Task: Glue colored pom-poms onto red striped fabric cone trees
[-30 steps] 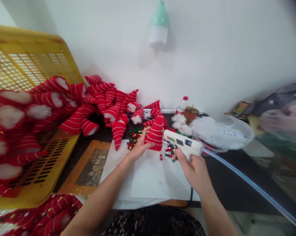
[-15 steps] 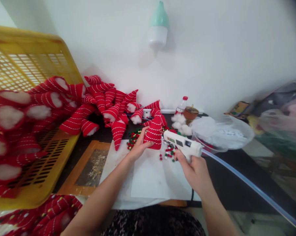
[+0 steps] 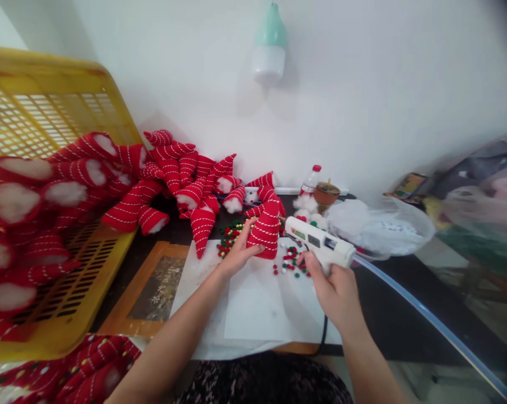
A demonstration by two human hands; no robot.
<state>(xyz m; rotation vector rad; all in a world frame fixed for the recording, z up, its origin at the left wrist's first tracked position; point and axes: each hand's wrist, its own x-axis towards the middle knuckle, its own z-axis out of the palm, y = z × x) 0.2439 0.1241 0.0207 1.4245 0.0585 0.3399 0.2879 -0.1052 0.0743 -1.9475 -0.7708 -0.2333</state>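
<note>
A red cone-shaped hat with white dashed stripes point(image 3: 267, 229) stands upright over the white paper, and my left hand point(image 3: 239, 252) is wrapped round its left side. My right hand point(image 3: 335, 292) grips a white glue gun point(image 3: 318, 241), whose nozzle end points left, a small gap from the hat. A long clear glue stick point(image 3: 425, 317) runs from the gun's back to the lower right. Small red, green and white pompoms point(image 3: 292, 261) lie on the paper point(image 3: 257, 306) between the hat and the gun.
A yellow crate point(image 3: 106, 269) of stuffed red hats point(image 3: 15, 202) fills the left; more hats point(image 3: 203, 224) pile at the back. A wooden-framed board point(image 3: 156, 286) lies left of the paper. Behind stand a bottle point(image 3: 311, 180) and a brown pot point(image 3: 327, 192), near a plastic-covered bowl point(image 3: 388, 227).
My right hand and the glue gun have moved slightly right, away from the hat. The hat in my left hand has turned or shifted slightly.
</note>
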